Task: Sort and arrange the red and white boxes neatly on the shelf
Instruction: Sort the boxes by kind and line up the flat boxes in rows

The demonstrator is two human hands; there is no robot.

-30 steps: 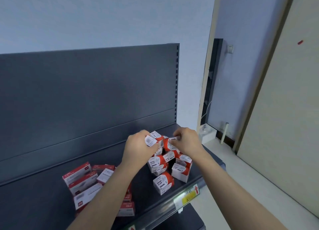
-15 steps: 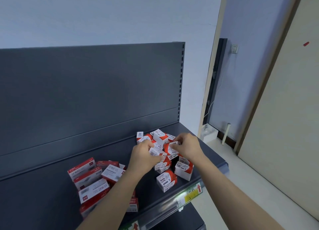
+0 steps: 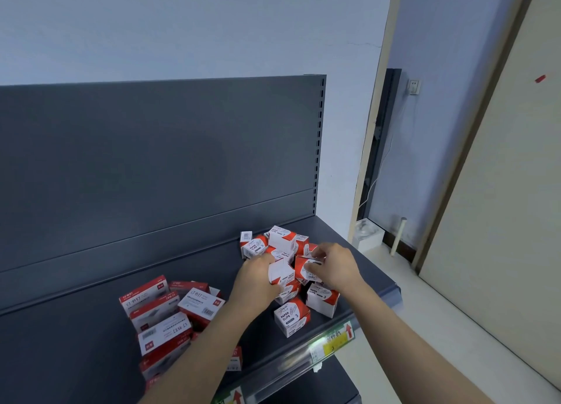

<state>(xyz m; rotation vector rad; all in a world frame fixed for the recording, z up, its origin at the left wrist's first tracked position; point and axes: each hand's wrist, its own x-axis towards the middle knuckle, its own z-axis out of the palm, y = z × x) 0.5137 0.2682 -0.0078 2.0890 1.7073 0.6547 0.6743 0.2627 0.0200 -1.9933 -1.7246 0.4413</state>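
A jumble of small red and white paper-clip boxes (image 3: pixel 283 239) lies at the right end of the dark grey shelf (image 3: pixel 91 327). My left hand (image 3: pixel 258 279) grips one of these small boxes (image 3: pixel 280 272) above the pile. My right hand (image 3: pixel 335 265) holds another small box (image 3: pixel 305 268) right beside it, the two boxes nearly touching. Two more small boxes (image 3: pixel 291 317) (image 3: pixel 322 299) stand loose near the shelf's front edge. To the left lies a heap of several longer, flat red and white staple boxes (image 3: pixel 164 315), partly hidden by my left forearm.
The shelf's tall grey back panel (image 3: pixel 151 160) rises behind the boxes. A price rail with a yellow label (image 3: pixel 335 341) runs along the front edge. A lower shelf shows beneath. To the right are a doorway, a white bin (image 3: pixel 368 233) on the floor and a beige door (image 3: pixel 501 191).
Both hands drew back from the far pile toward me, each with a small box. The boxes at the back of the pile are now uncovered. The view shifted slightly.
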